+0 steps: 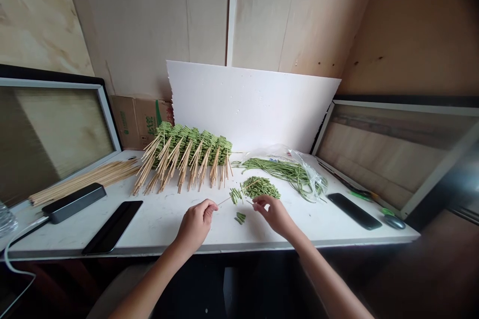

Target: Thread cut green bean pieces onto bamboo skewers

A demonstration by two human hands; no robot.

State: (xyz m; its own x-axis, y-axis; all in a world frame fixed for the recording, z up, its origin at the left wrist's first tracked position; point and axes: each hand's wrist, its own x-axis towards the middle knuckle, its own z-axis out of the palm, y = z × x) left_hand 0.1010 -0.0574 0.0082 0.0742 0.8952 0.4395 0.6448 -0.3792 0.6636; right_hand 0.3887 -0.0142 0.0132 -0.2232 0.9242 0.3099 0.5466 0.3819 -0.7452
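Note:
My left hand (pixel 197 220) is closed in a pinch on the end of a thin bamboo skewer (pixel 224 201). Short cut pieces of green bean (pixel 235 195) sit side by side at the skewer's far end. Opposite it, my right hand (pixel 272 213) pinches a thin pale stick (pixel 249 203), which looks like a skewer; whether it joins the left one is unclear. Just behind that hand lies a heap of cut green beans (pixel 262 187). A few loose bean pieces (pixel 240 218) rest on the white table (pixel 232 237) between my hands.
Stacked bean skewers (pixel 194 147) stand at the back left, handles forward. Bare skewers (pixel 90 179), a black box (pixel 75 203) and a phone (pixel 113 227) lie left. Long beans (pixel 279 167) in a plastic bag, another dark phone (pixel 354 211) and a mouse (pixel 394 222) are right.

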